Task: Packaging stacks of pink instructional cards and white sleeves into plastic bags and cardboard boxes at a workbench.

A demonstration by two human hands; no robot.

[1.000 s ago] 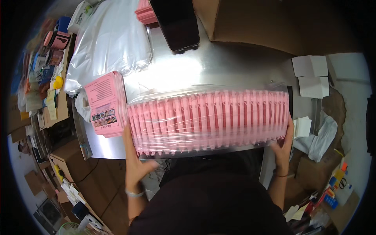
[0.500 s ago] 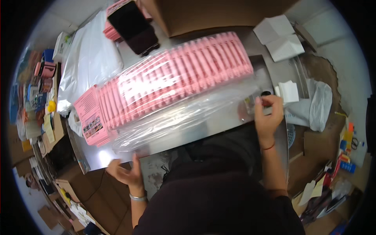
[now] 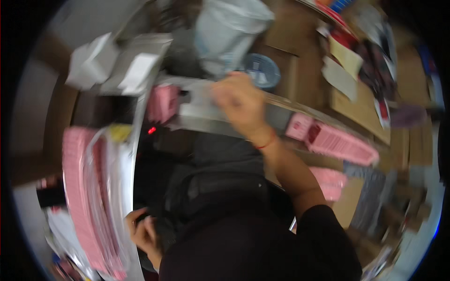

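My right hand [image 3: 239, 100] is smeared by motion, over the grey metal surface [image 3: 201, 110]. A pink packet stack [image 3: 161, 103] lies just left of it; whether the fingers hold anything is hidden by the blur. Down by the table edge, my left hand [image 3: 144, 234] has loosely bent fingers, a little apart, with nothing clearly seen in them. Along the table at the left runs a long row of pink packets [image 3: 77, 187], with clear plastic wrap [image 3: 101, 206] along its side.
A whitish plastic bag [image 3: 229, 33] and a round blue basket [image 3: 261, 70] stand beyond my right hand. White boxes [image 3: 96, 61] are at the far left. More pink packets [image 3: 342, 143] and cardboard [image 3: 358, 117] lie to the right.
The view has swung right, so the wrapped pink row now stands at the left. My right hand has left the clear wrap's end. My left hand's fingers are more bent.
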